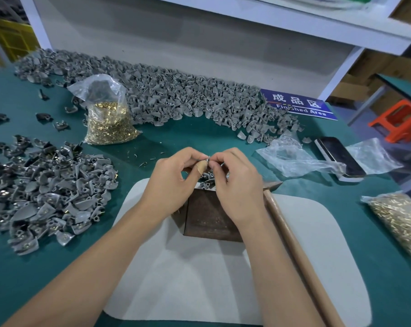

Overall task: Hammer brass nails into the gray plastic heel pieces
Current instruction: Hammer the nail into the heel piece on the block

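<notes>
My left hand (173, 180) and my right hand (235, 185) meet above a dark metal block (209, 218). Between their fingertips they pinch a small gray heel piece (206, 160); whether a nail is in it is hidden by the fingers. A tan bandage wraps my left thumb. A few gray pieces (206, 179) lie on the block's far edge under my hands. The hammer (294, 234) lies untouched to the right, its wooden handle running toward me and its head beside the block.
Block and hammer rest on a pale pad (223, 279) on the green table. A heap of nailed heel pieces (46, 192) lies left, a long gray pile (176, 95) along the back. Bags of brass nails (107, 121) stand back left and right (397, 220). A phone (341, 159) and empty plastic bags lie right.
</notes>
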Tool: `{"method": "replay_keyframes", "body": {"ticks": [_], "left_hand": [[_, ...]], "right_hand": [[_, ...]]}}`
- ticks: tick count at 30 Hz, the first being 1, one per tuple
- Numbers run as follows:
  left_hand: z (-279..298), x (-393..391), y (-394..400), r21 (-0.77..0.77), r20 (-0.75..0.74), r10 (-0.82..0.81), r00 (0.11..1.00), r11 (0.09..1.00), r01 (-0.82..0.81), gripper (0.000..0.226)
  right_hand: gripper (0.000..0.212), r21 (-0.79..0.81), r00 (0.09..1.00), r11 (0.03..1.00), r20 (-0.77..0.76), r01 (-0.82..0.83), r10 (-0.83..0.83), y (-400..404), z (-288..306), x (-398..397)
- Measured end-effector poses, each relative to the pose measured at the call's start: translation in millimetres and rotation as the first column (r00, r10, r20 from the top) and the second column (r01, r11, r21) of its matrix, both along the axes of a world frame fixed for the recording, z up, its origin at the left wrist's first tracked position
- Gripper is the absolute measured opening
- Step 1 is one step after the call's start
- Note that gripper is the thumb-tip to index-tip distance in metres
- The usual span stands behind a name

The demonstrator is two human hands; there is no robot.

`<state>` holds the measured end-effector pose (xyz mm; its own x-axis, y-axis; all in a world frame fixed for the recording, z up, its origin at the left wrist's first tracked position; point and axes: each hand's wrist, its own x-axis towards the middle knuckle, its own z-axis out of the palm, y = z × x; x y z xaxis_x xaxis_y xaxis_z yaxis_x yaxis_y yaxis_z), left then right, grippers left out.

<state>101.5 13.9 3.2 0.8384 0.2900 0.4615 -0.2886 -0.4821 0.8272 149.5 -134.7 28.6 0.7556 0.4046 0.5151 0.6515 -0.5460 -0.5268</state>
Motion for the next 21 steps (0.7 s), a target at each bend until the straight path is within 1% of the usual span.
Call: {"method": "replay_keyframes", "body": {"ticks": [5, 8, 10, 12, 15, 17, 21], "left_hand": [[0.6, -1.2, 5.6, 0.011, -0.017, -0.057, 0.998, 0.998, 0.057, 0.011], [1.4, -1.1, 7.6, -0.018, -0.014, -0.083, 0.996, 0.996, 0.082, 0.012], [1.5, -0.7, 6.1, -0.075, -0.012, -0.083, 0.996, 0.994, 0.082, 0.013], [0.7, -0.1, 1.8, -0.178, -0.013, -0.067, 0.998, 0.982, 0.063, 0.010], [-0.1, 1.0, -5.8, -0.292, -0.022, -0.049, 0.999, 0.956, 0.041, 0.003], [-0.5, 1.4, -5.7, -0.295, -0.031, -0.066, 0.997, 0.954, 0.054, 0.004], [-0.3, 1.1, 2.9, -0.216, -0.053, -0.112, 0.992, 0.972, 0.098, 0.010]], "right_hand": [[0.009, 0.013, 0.997, 0.999, -0.063, -0.042, 0.043, -2.4, -0.4, 3.5], [0.008, 0.038, 0.994, 0.998, -0.096, -0.052, 0.055, -2.9, -1.0, 4.9], [0.007, 0.057, 0.996, 0.998, -0.085, -0.035, 0.040, -2.0, -1.1, 4.9], [0.007, 0.079, 0.996, 0.997, -0.085, -0.009, 0.016, -0.8, -1.7, 4.7], [0.008, 0.150, 0.989, 0.989, -0.147, -0.005, 0.028, -2.2, -2.5, 5.4], [0.008, 0.176, 0.984, 0.984, -0.171, -0.025, 0.055, -3.9, -2.3, 6.8], [0.010, 0.134, 0.987, 0.989, -0.143, -0.059, 0.079, -3.4, -1.7, 8.8]]}}
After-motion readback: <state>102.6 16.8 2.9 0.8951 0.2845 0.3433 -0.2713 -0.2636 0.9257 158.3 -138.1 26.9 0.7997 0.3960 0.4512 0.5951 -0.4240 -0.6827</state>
